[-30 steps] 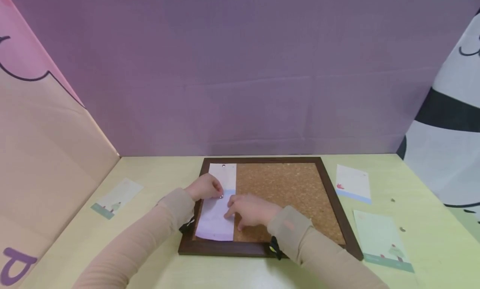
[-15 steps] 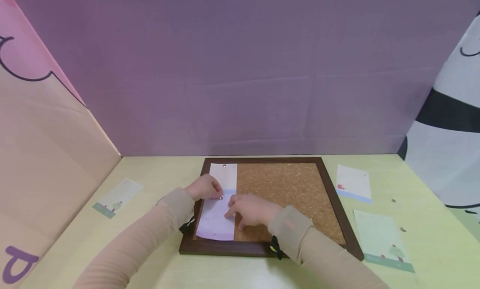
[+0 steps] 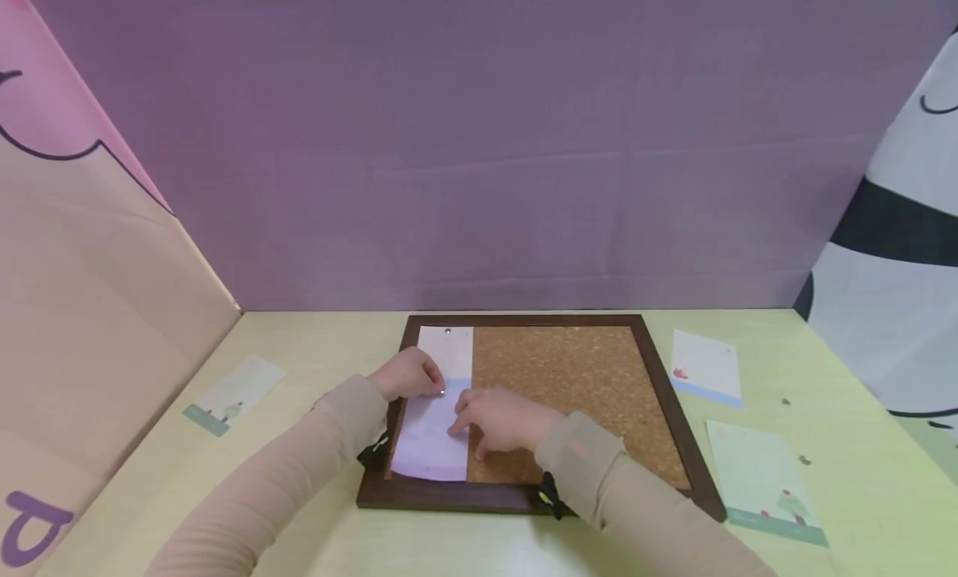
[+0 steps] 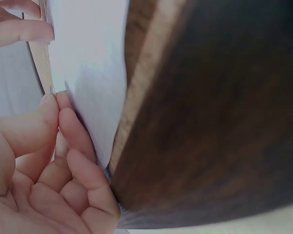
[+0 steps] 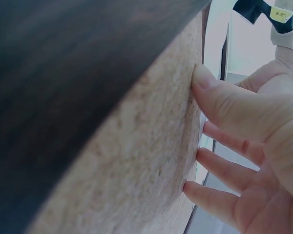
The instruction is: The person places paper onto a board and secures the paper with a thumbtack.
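Note:
A framed corkboard (image 3: 569,402) lies on the table. On its left part a white note sheet (image 3: 453,352) is held by a silver thumbtack (image 3: 447,331) near its top, and a lilac note sheet (image 3: 430,444) lies below, its lower edge curling up slightly. My left hand (image 3: 407,372) pinches another small silver thumbtack (image 4: 52,90) between thumb and forefinger at the lilac sheet's top edge. My right hand (image 3: 505,419) has its fingers spread, with fingertips on the lilac sheet's right side and the thumb (image 5: 205,78) down on the cork.
Right of the board lie a white sheet with a blue band (image 3: 705,365) and a green sheet (image 3: 763,469). Two loose thumbtacks (image 3: 804,460) are beside them. Another printed sheet (image 3: 238,390) lies at the left. A purple cloth (image 3: 479,145) closes off the back.

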`<state>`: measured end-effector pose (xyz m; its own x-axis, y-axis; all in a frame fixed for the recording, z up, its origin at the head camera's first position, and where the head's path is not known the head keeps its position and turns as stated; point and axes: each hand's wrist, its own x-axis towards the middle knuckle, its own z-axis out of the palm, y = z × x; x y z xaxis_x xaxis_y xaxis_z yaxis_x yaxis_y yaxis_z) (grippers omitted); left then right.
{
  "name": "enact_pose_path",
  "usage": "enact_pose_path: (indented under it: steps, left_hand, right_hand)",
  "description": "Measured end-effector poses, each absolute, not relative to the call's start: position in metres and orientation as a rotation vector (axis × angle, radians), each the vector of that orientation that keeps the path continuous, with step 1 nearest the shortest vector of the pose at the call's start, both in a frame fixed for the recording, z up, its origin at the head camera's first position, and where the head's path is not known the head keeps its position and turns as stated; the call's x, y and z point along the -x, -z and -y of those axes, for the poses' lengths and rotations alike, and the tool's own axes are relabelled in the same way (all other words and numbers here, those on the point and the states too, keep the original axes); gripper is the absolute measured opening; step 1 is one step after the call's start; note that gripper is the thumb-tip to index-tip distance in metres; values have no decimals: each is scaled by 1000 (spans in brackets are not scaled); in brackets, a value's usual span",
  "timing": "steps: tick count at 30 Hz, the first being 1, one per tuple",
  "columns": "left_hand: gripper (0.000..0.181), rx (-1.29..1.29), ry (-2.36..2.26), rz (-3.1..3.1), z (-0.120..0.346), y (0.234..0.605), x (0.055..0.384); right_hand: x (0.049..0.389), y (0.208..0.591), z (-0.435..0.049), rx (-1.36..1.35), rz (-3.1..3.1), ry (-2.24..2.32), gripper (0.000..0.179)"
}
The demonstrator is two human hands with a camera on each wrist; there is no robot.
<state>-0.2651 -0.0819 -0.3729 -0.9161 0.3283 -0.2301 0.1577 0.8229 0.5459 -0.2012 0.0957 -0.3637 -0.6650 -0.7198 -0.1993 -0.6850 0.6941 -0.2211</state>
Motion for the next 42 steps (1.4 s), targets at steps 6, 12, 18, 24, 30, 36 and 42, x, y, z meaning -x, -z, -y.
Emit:
enact_pose_path:
  steps: [6, 12, 18, 24, 30, 36, 42]
  left_hand:
    - [4, -364, -794, -2690, 85, 375, 266]
    - [3, -369, -785, -2703, 85, 375, 266]
    - [4, -388, -770, -2720, 84, 376, 266]
    - [4, -355, -766, -2721, 82, 375, 268]
    - [4, -350, -736, -2740, 80, 377, 271]
    - [4, -344, -725, -2768, 78, 377, 269]
    - [3, -348, -713, -2789, 76, 375, 267]
  right_hand:
    - [201, 363, -95, 1110, -2635, 188, 41]
    - [202, 364, -95, 1136, -2636, 184, 41]
    - [203, 366, -95, 1180, -2637, 173, 41]
    - [202, 365, -96, 1159, -2639, 188, 41]
    - [202, 363, -96, 1131, -2644, 204, 40]
    - [203, 362, -95, 1121, -2648, 181, 41]
    - [204, 364, -96, 1140, -2648, 180, 41]
